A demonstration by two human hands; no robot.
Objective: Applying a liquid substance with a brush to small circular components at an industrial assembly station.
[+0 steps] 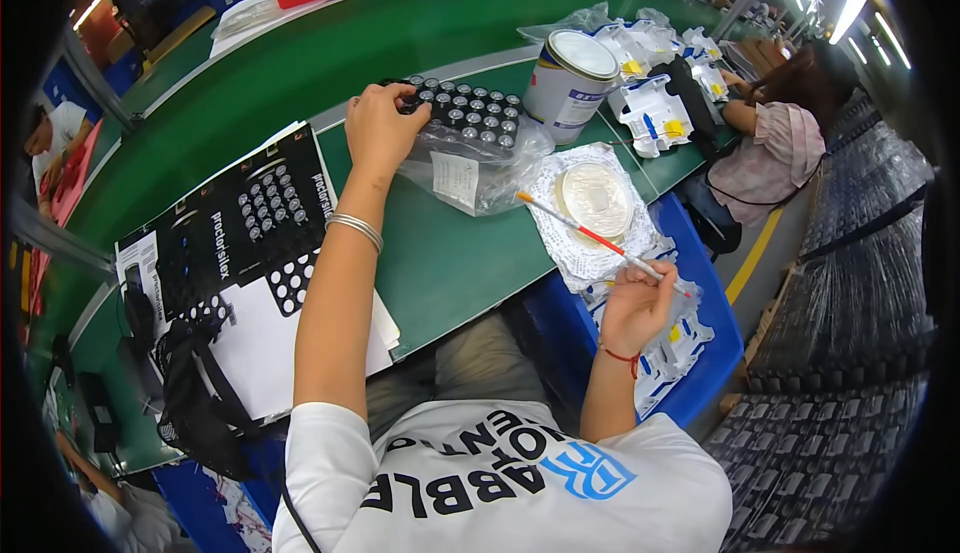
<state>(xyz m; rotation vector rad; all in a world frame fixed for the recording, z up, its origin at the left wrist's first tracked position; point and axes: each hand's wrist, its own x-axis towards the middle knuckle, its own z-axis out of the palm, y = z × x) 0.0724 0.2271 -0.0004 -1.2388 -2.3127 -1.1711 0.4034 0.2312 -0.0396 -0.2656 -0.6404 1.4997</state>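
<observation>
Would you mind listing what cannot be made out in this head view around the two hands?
- Left hand: its fingertips hide part of the black tray of small round parts, so the grip is unclear.
- Brush in the right hand: its tip is too small to judge.
- Shallow round dish: contents blurred.
- Metal can: lid shut, contents hidden.

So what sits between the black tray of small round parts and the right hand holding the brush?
In the head view, between the black tray and the right hand lie a clear plastic bag and a shallow round dish on white paper; the brush crosses over it.
</observation>
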